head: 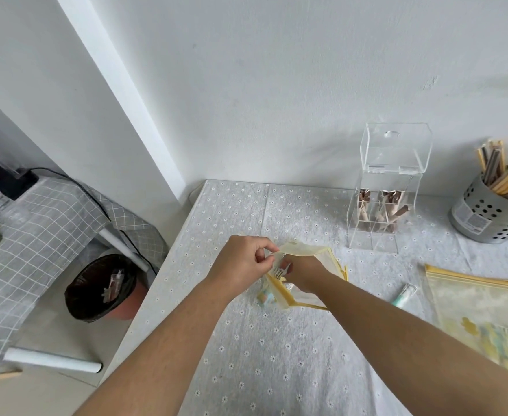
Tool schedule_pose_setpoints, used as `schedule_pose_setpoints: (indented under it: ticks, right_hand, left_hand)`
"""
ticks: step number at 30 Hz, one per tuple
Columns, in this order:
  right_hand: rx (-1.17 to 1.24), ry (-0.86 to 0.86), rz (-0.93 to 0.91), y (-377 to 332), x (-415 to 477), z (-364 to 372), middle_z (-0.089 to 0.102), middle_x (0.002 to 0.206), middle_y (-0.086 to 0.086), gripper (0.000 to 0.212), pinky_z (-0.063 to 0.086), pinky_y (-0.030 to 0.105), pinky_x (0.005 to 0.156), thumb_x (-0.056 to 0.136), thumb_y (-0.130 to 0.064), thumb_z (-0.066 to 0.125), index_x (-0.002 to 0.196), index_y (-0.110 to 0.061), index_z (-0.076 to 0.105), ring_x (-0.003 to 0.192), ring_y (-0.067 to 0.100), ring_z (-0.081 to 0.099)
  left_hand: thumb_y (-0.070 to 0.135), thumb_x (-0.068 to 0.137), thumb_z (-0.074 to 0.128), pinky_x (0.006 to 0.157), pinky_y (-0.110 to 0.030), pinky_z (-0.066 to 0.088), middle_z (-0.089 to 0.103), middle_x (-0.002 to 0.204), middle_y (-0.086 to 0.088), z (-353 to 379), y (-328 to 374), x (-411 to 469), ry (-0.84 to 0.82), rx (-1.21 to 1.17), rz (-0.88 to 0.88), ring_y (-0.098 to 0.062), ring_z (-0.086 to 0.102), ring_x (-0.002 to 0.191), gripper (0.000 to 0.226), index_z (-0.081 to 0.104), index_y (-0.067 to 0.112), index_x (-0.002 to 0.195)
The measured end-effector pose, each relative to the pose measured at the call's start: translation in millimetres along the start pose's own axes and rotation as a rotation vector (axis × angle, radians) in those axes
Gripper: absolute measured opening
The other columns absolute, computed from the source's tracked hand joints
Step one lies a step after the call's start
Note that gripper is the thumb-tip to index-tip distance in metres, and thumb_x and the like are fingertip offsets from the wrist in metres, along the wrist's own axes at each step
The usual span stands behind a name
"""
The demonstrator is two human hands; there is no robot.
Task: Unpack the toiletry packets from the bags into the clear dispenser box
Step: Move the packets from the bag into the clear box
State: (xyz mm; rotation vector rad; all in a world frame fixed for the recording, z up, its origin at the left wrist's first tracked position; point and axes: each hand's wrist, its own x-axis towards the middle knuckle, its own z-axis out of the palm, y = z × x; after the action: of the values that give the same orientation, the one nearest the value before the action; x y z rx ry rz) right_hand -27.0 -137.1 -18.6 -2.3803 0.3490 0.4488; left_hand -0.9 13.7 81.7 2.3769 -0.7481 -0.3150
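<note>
L hand (240, 261) pinches zip bag (309, 250) rim, R hand (303, 273) inside it.

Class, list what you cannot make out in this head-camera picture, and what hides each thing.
1. Head view: what the right hand holds inside the small bag; the bag's flap and the left hand cover its fingers.
2. Head view: the second bag's far end, cut off by the right edge.
3. Head view: print on the brown packets in the clear dispenser box, too small.
4. Head view: the metal holder's label, too small to read.
</note>
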Motion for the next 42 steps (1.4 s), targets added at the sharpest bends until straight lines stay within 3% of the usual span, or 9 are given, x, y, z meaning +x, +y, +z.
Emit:
schedule_pose_setpoints:
  ticks: [6, 9, 14, 21, 23, 27, 30, 34, 42]
  right_hand:
    - [0.254, -0.011, 0.083, -5.2, 1.2, -2.4, 0.061, 0.088, 0.008, 0.013, 0.049, 0.025, 0.062, 0.085, -0.011, 0.066, 0.096, -0.005, 0.064, 0.082, 0.023, 0.061]
    - [0.305, -0.020, 0.126, -5.6, 2.3, -2.7, 0.056, 0.071, 0.001, 0.014, 0.055, 0.031, 0.070, 0.084, -0.007, 0.067, 0.074, -0.013, 0.059, 0.067, 0.020, 0.059]
    - [0.357, -0.003, 0.136, -3.8, -4.1, -9.5, 0.061, 0.073, 0.005, 0.024, 0.057, 0.031, 0.078, 0.075, 0.002, 0.072, 0.062, -0.015, 0.060, 0.066, 0.017, 0.060]
    - [0.126, 0.087, -0.080, -15.4, -54.8, -59.8, 0.070, 0.076, 0.002, 0.006, 0.043, 0.015, 0.059, 0.078, -0.006, 0.071, 0.080, -0.010, 0.075, 0.063, 0.009, 0.054]
    - [0.137, 0.135, -0.106, -13.6, -72.1, -83.3, 0.075, 0.086, 0.009, 0.011, 0.045, 0.020, 0.061, 0.077, -0.006, 0.072, 0.087, -0.007, 0.076, 0.069, 0.011, 0.058]
    - [0.231, 0.255, -0.080, 4.6, -98.0, -144.6, 0.071, 0.073, 0.007, 0.011, 0.052, 0.020, 0.064, 0.074, -0.003, 0.075, 0.083, -0.007, 0.077, 0.064, 0.013, 0.062]
    - [0.297, 0.352, -0.041, 21.4, -107.1, -191.0, 0.069, 0.068, 0.007, 0.009, 0.047, 0.013, 0.047, 0.073, -0.002, 0.075, 0.079, -0.008, 0.076, 0.061, 0.015, 0.062]
    - [0.233, 0.485, -0.012, 36.4, -91.0, -233.1, 0.070, 0.069, 0.007, 0.010, 0.056, 0.031, 0.068, 0.075, -0.003, 0.074, 0.074, -0.013, 0.075, 0.068, 0.018, 0.064]
    - [-0.001, 0.399, 0.060, 55.5, -36.0, -236.3, 0.075, 0.086, 0.011, 0.009, 0.059, 0.029, 0.072, 0.077, -0.005, 0.074, 0.084, -0.008, 0.076, 0.078, 0.027, 0.071]
  left_hand:
    - [0.012, 0.083, 0.066, 0.067, -0.037, 0.058, 0.055, 0.055, 0.007, -0.1, 0.3, 4.8, 0.013, 0.008, 0.002, -0.025, 0.066, 0.063, 0.016, 0.072, 0.021, 0.094]
    - [0.011, 0.083, 0.066, 0.067, -0.034, 0.056, 0.052, 0.053, 0.008, 0.4, 0.9, 5.5, 0.018, 0.015, -0.003, -0.027, 0.065, 0.063, 0.016, 0.072, 0.020, 0.095]
    - [0.011, 0.083, 0.066, 0.068, -0.038, 0.057, 0.052, 0.053, 0.008, 0.4, 2.9, 8.2, 0.033, 0.011, -0.034, -0.028, 0.066, 0.064, 0.016, 0.072, 0.020, 0.093]
    - [0.013, 0.083, 0.065, 0.071, -0.032, 0.056, 0.057, 0.052, 0.005, 2.3, 26.8, 23.4, 0.069, 0.001, -0.092, -0.019, 0.068, 0.057, 0.010, 0.071, 0.018, 0.088]
    - [0.015, 0.084, 0.064, 0.070, -0.029, 0.056, 0.058, 0.052, 0.005, 4.0, 36.3, 28.5, 0.059, 0.000, -0.106, -0.015, 0.068, 0.054, 0.009, 0.071, 0.018, 0.089]
    - [0.021, 0.086, 0.064, 0.059, -0.022, 0.051, 0.061, 0.057, 0.003, 8.9, 52.5, 34.8, 0.059, 0.009, -0.133, -0.012, 0.067, 0.051, 0.007, 0.070, 0.019, 0.089]
    - [0.020, 0.087, 0.063, 0.057, -0.020, 0.049, 0.061, 0.056, 0.004, 12.3, 59.8, 38.0, 0.084, 0.015, -0.155, -0.010, 0.066, 0.051, 0.009, 0.070, 0.017, 0.088]
    - [0.021, 0.087, 0.062, 0.054, -0.017, 0.045, 0.061, 0.055, 0.006, 16.0, 60.2, 39.4, 0.123, 0.011, -0.178, -0.005, 0.063, 0.047, 0.010, 0.071, 0.017, 0.087]
    - [0.017, 0.085, 0.066, 0.062, -0.028, 0.057, 0.052, 0.043, 0.006, 17.6, 56.6, 42.3, 0.118, -0.051, -0.149, -0.009, 0.063, 0.044, 0.006, 0.071, 0.020, 0.083]
